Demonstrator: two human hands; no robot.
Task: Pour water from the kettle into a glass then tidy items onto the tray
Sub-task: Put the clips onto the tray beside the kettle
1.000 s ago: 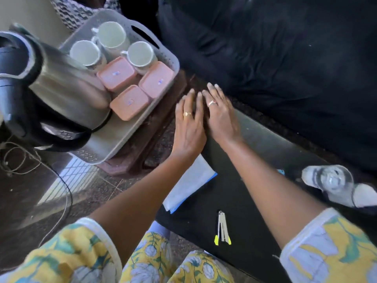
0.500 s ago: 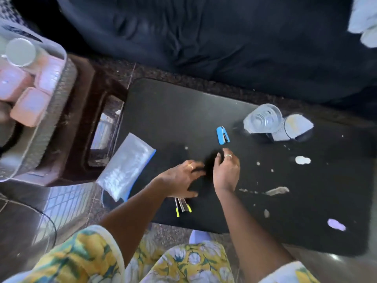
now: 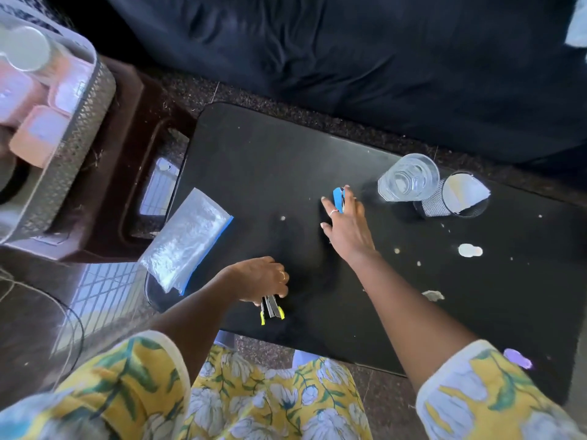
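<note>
Right hand (image 3: pixel 346 227) reached blue clip (image 3: pixel 338 198) (small plastic).

Single head-worn wide-angle view, looking steeply down and forward over the person's lap onto the black table (image 3: pixel 317 154). Both forearms enter from the bottom edge. The grey tray (image 3: pixel 79 128) is cropped at the left edge; a dark sofa (image 3: pixel 349 42) fills the top.
</note>
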